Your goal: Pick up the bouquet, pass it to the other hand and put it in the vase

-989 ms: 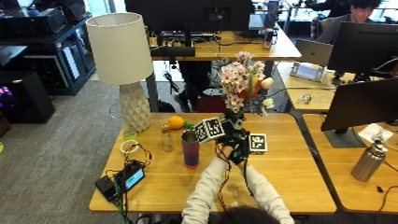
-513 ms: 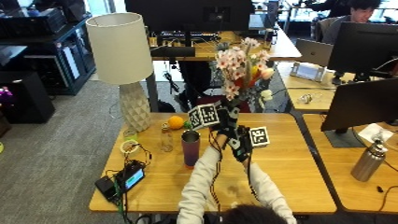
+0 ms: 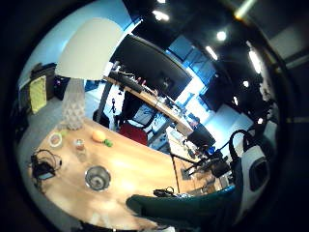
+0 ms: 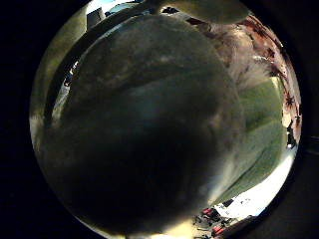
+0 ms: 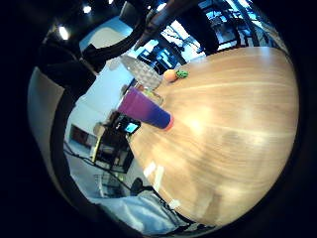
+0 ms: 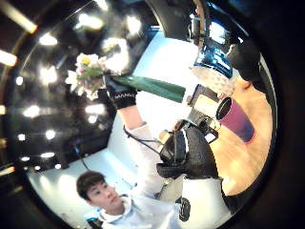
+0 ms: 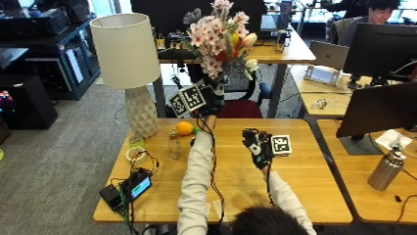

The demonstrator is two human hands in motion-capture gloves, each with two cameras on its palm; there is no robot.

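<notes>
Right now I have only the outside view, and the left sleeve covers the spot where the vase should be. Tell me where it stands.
Observer: The vase stands on the table, on the near side of the orange.
Operator: Check its mouth.
Observer: Seen from above in the left little finger side palm view, the mouth is open and nothing sticks out of it.
Operator: Report the grip on the bouquet.
Observer: In the right thumb side palm view, the left hand has its fingers curled round the wrapped stems of the bouquet, just below the flowers.
</notes>
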